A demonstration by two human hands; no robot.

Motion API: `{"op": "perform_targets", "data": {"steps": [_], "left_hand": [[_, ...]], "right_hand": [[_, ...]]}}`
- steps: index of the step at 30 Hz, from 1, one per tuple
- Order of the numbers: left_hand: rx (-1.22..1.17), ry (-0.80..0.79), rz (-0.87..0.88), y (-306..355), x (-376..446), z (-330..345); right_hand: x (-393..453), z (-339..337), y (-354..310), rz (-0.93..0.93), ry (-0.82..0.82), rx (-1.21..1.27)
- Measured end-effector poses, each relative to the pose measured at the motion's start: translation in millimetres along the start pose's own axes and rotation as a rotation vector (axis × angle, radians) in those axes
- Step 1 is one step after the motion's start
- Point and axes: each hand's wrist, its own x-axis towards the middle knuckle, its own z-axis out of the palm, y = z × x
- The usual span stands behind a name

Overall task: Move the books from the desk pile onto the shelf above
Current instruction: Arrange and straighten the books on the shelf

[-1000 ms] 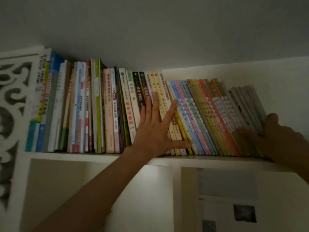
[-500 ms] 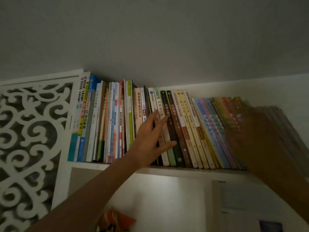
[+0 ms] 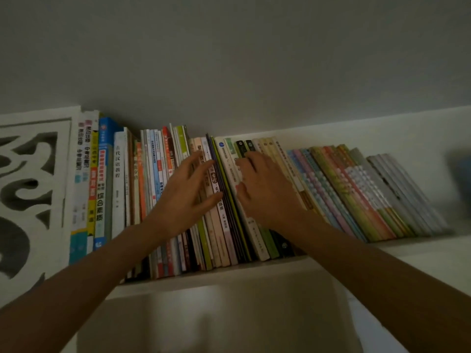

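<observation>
Both arms reach up to the shelf (image 3: 216,275), where a long row of books (image 3: 158,189) stands spine-out from its left end almost to its right end. The left hand (image 3: 188,197) lies against the spines near the middle of the row, its fingers (image 3: 201,165) spread and nearly straight, touching a pinkish book (image 3: 219,225) and its neighbours without gripping any. The right hand (image 3: 265,192) is just beside it, back toward me, fingers loosely bent and resting on the spines of the white book (image 3: 252,225) and the dark books (image 3: 244,146) next to it; whether it pinches one I cannot tell. Between the two hands a few thin dark volumes (image 3: 230,217) lean to the left. Toward the right end the pastel books (image 3: 331,194) and grey books (image 3: 397,189) slant leftward too. A white carved panel (image 3: 33,189) closes the shelf's left end.
</observation>
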Motion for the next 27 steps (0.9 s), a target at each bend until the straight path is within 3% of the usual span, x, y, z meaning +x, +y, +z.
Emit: {"op": "perform_targets", "data": {"steps": [4,8,16,27], "left_hand": [[0.128,0.146,-0.018,-14.1,12.7,-8.7],[0.112,0.301,-0.210,-31.9,19.3,-17.2],[0.120,0.141,-0.331,-42.8,-6.1,-5.7],[0.178,0.097,-0.456,-31.0,-10.3,-0.1]], "right_hand": [[20.0,4.6,0.3,-0.016,0.031,0.005],[47.5,11.5,1.2,-0.113,0.005,0.024],[96.4,22.3,-9.2,-0.123,-0.288,0.133],[100.7,8.2,-3.4,-0.065,-0.171,0.386]]}}
